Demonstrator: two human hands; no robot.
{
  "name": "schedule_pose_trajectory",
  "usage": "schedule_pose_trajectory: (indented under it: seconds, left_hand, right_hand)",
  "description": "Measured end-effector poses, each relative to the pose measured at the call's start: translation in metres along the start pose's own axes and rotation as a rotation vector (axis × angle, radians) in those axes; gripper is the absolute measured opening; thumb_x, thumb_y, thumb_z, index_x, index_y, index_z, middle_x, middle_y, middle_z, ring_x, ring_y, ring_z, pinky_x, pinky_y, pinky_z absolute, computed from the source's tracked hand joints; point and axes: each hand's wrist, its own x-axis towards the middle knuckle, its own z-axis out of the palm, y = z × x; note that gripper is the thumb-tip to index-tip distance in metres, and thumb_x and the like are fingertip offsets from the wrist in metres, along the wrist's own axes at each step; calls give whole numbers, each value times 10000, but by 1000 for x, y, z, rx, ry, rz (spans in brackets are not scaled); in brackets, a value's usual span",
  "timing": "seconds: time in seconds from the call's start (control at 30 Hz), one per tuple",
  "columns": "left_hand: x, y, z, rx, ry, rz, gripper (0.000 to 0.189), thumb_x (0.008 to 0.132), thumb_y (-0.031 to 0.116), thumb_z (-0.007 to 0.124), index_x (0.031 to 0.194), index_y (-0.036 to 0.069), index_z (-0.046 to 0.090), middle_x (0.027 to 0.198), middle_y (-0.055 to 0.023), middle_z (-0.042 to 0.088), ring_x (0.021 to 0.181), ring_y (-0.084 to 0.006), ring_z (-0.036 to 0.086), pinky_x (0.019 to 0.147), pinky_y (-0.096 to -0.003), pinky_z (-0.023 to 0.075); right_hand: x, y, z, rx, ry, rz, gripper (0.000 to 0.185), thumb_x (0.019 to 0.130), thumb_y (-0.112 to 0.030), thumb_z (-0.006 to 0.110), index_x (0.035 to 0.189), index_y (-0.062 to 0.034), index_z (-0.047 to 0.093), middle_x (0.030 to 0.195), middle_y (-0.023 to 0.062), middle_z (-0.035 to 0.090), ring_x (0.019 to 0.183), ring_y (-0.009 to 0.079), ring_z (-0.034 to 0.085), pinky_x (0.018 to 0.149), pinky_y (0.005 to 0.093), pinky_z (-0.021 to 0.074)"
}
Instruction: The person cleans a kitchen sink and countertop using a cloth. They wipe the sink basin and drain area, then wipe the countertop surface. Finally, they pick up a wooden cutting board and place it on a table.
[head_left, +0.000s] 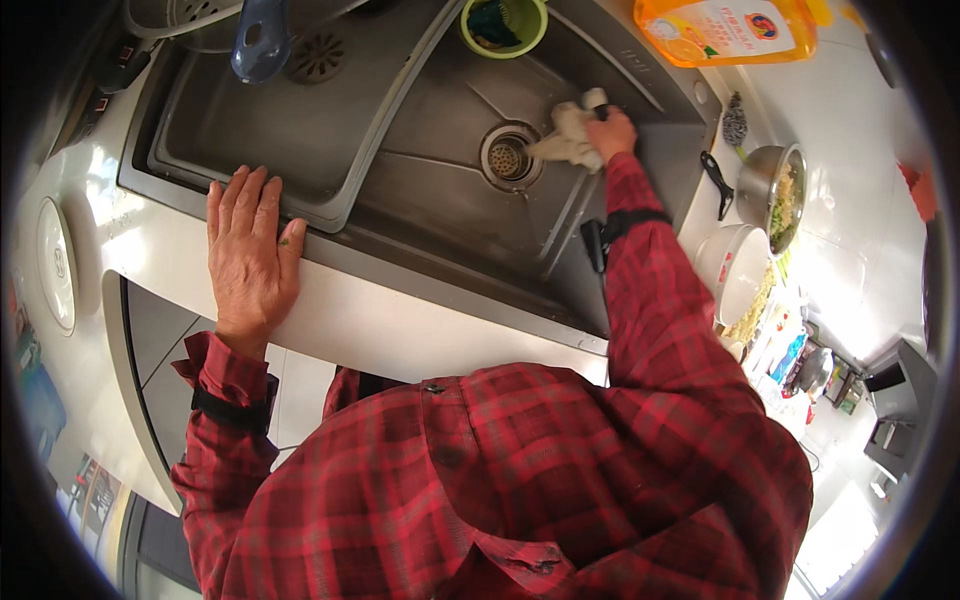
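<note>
My right hand (613, 136) grips a crumpled off-white cloth (568, 142), blurred by motion, inside the grey sink (442, 202). A small dark thing shows by the fingers; I cannot tell what it is. The cloth hangs beside the drain (510, 157), a round metal opening with a perforated strainer, and partly overlaps its right rim. My left hand (253, 247) lies flat, palm down, on the front edge of the sink and counter, holding nothing, thumb spread. Beyond its fingertips is a shallow grey drain tray (262, 142) set in the sink's left part.
A green cup (534, 41) with something dark inside stands at the sink's back. An orange detergent bottle (727, 34) is behind it. To the right are a black-handled peeler (718, 184), a steel pot (754, 187) with chopped food, and a white bowl (739, 274). A blue handle (259, 45) overhangs the tray.
</note>
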Motion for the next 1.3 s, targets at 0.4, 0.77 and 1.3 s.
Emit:
schedule_pose_trajectory:
  seconds: [0.4, 0.77, 1.3]
  left_hand:
    - [2, 2, -2, -15, 13, 4, 422, 931, 267, 485, 1197, -54, 549, 1273, -210, 519, 1274, -369, 408, 1133, -492, 204]
    - [0, 0, -2, -17, 78, 27, 401, 918, 258, 525, 1165, -56, 562, 1243, -206, 533, 1246, -362, 432, 1121, -492, 228]
    - [0, 1, 0, -21, 87, 15, 404, 923, 276, 524, 1163, -46, 567, 1237, -194, 543, 1241, -347, 442, 1124, -472, 233]
  right_hand:
    - [-40, -55, 39, -246, -217, -347, 448, 694, -247, 687, 1109, -82, 657, 1029, 218, 655, 1039, 383, 593, 873, 422, 492]
    - [-90, -50, 19, -163, -369, -490, 377, 711, -183, 694, 1057, -55, 620, 1039, 221, 629, 986, 399, 603, 841, 449, 493]
    - [-60, -16, -15, 86, -430, -325, 523, 724, -235, 774, 1153, -10, 576, 930, 218, 666, 912, 376, 647, 784, 388, 517]
